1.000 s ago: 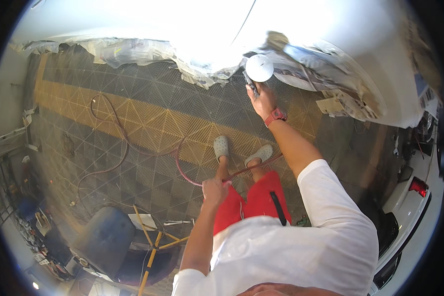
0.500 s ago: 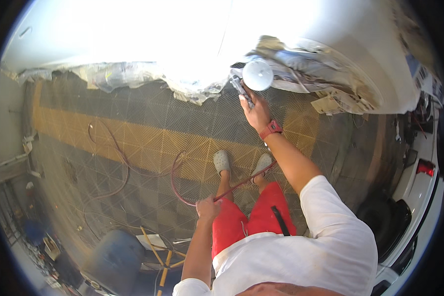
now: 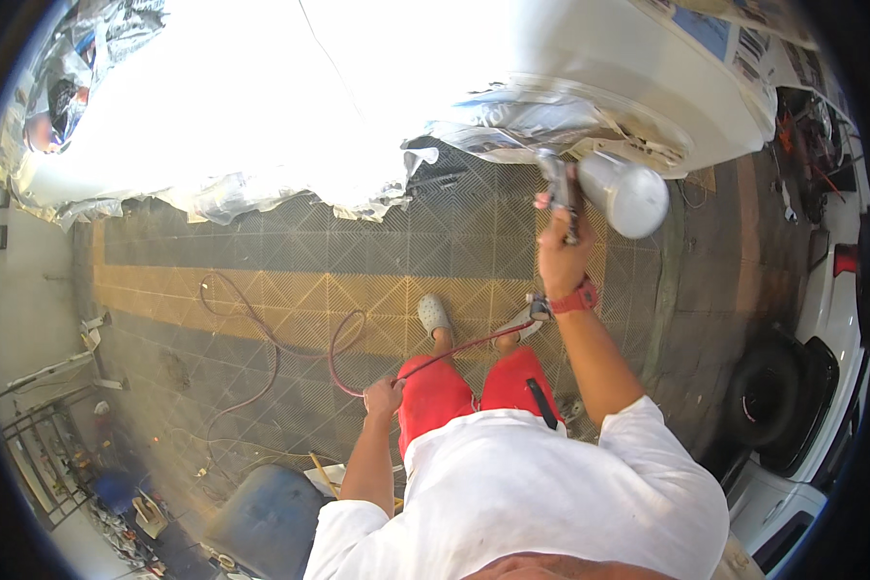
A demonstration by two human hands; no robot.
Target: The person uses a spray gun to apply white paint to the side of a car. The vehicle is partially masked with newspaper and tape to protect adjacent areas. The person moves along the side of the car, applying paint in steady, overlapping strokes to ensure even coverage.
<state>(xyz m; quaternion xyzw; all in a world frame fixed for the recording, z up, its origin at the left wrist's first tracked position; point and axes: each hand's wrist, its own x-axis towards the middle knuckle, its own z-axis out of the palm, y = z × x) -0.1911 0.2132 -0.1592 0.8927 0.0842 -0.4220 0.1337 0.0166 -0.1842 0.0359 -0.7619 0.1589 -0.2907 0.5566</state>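
Note:
My right hand (image 3: 564, 242), with a red watch at the wrist, grips a metal spray gun (image 3: 558, 181) with a pale cylindrical cup (image 3: 624, 198). The gun is at the lower edge of a white vehicle body (image 3: 570, 43), which has crumpled plastic and paper masking (image 3: 261, 193) along its bottom. My left hand (image 3: 382, 394) is closed on a red hose (image 3: 454, 344), held low by my red shorts. The hose runs up to a metal fitting (image 3: 538, 307) beside my right wrist.
The tiled grey and tan floor (image 3: 155, 290) carries loops of hose. A grey padded seat (image 3: 261, 522) and a yellow stand (image 3: 326, 471) are at the lower left, near assorted tools (image 3: 150, 512). Another white vehicle (image 3: 822, 329) with a black wheel (image 3: 764, 396) lines the right side.
My right hand and the spray gun have swung right along the masked edge, the cup now tilted and seen more side-on. The view has shifted, showing more masking at upper left.

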